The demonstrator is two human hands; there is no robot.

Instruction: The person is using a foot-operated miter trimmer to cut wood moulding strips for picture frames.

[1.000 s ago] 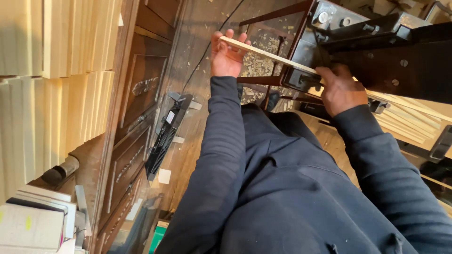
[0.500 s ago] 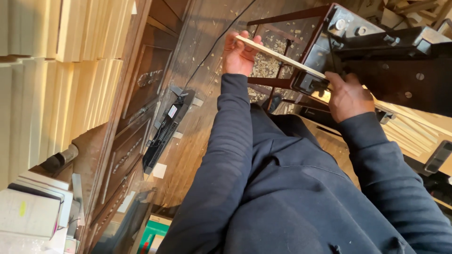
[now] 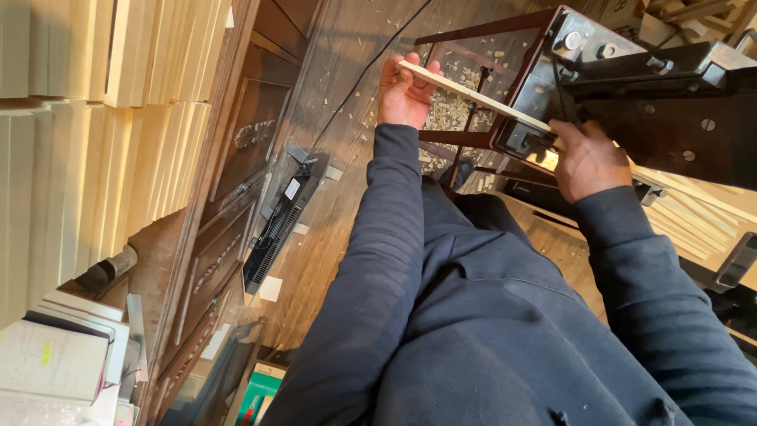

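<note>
My left hand (image 3: 406,95) grips the free end of a thin pale wooden strip (image 3: 473,95). The strip slants down to the right into a dark metal machine (image 3: 646,87) on a red-brown frame. My right hand (image 3: 587,162) rests at the machine's lower edge, where the strip enters; its fingers are curled and I cannot see what they hold. Both arms wear dark blue sleeves.
Stacks of pale boards (image 3: 87,134) fill the left side. Wood chips (image 3: 453,110) litter the plank floor under the frame. A black flat device (image 3: 280,221) and a cable lie on the floor. More cut strips (image 3: 694,217) pile up right of the machine.
The view has shifted, so hands and machine sit a little further right in the picture. Both hands keep their places on the strip and at the machine.
</note>
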